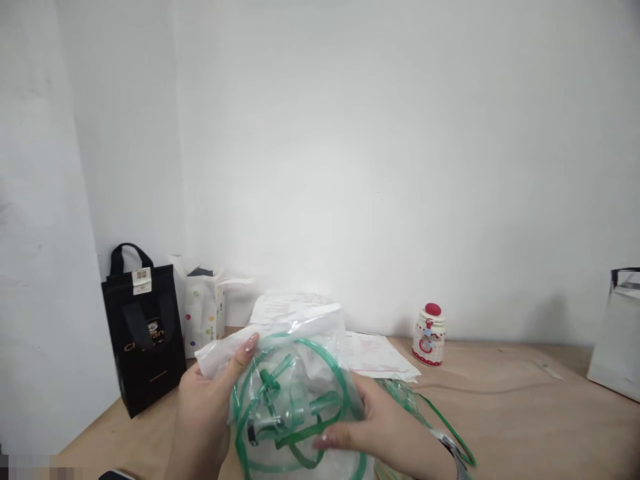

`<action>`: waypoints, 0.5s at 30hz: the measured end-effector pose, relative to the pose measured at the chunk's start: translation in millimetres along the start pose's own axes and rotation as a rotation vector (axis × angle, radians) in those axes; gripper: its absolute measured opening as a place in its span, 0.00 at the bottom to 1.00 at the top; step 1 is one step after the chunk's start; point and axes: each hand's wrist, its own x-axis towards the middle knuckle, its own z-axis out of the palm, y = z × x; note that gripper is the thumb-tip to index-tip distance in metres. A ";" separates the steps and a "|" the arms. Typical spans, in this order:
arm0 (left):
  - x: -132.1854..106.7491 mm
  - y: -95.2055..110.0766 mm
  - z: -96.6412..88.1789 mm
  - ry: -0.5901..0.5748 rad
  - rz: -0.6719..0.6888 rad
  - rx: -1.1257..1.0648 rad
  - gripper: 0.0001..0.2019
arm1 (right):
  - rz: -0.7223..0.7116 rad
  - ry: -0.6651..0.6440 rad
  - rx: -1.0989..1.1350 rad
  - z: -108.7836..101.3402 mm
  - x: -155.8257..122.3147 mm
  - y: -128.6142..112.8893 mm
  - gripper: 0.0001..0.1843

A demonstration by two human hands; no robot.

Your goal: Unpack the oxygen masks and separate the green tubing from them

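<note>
Over the bench point(505, 407), my left hand point(203, 407) pinches the top of a clear plastic bag point(295, 333) while my right hand point(385, 427) grips its side; inside, green tubing point(260, 400) coils around a clear mask point(300, 413), blurred by the plastic, the bag's bottom cut off below my view.

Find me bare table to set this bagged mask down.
Bare wooden tabletop lies right of the bagged oxygen mask, below the red-lidded ceramic jar and up to the white paper bag. The back is crowded left of the jar: black gift bag, polka-dot box, papers.
</note>
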 end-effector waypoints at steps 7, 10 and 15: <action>-2.6 11.3 -7.5 -0.071 0.510 0.431 0.25 | -0.027 0.283 -0.235 -21.3 13.0 15.3 0.14; -1.0 18.6 -19.9 0.007 0.728 0.537 0.25 | -0.109 0.637 -0.418 -42.6 32.9 22.7 0.17; -2.1 27.2 -34.6 -0.071 0.743 0.347 0.31 | -0.439 0.929 -0.890 -63.0 90.5 28.3 0.25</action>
